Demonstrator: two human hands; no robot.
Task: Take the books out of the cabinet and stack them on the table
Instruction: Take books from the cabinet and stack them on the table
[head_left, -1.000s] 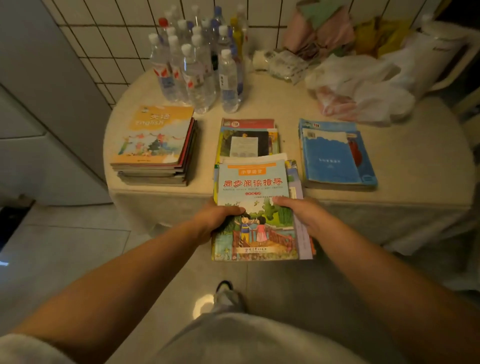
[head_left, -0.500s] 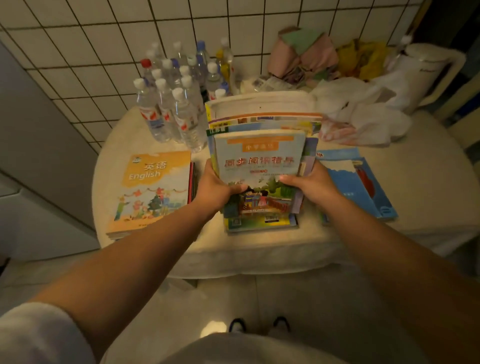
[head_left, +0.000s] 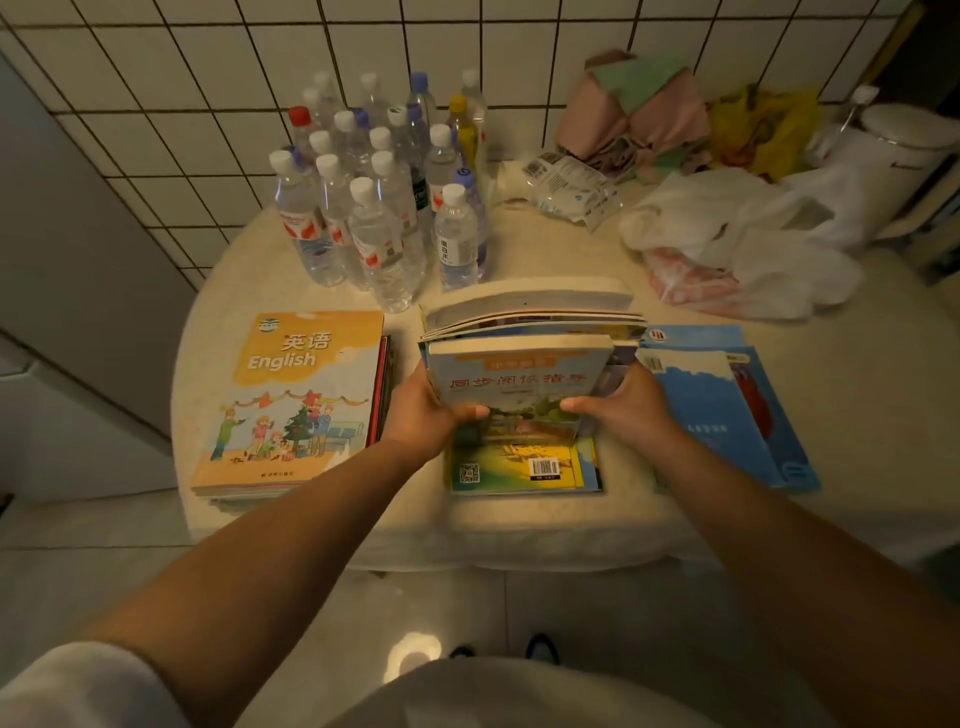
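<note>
Both hands grip one bundle of books (head_left: 519, 358) btwn them: left hand (head_left: 423, 410) clamped on its left edge, thumb over the front cover; right hand (head_left: 621, 405) clamped on the right edge, thumb likewise on the cover. Bundle is tilted, top edge leaning away from the person, lower edge down on a middle stack (head_left: 519, 470) whose yellow-green back cover w/ barcode shows just below the thumbs.

Under everything, a round table (head_left: 857, 415) w/ pale cloth, rim curving in front of the forearms. Behind it, a white tiled wall (head_left: 208, 78).

Beyond the hands, far left: cluster of clear water bottles (head_left: 374, 208), upright, mostly white caps, one red, one yellow. Beyond the right hand: crumpled white plastic bags (head_left: 737, 244), w/ pink and green cloth (head_left: 634, 109) behind, a yellow bag (head_left: 758, 130) and a white kettle (head_left: 893, 161) at far right.

Just left of the left hand: stack topped by an orange English textbook (head_left: 296, 395), lying flat, nearly touching the wrist side. Just right of the right hand: blue books (head_left: 727, 400), flat, slightly fanned.

Near the bags, a small printed packet (head_left: 566, 187).
</note>
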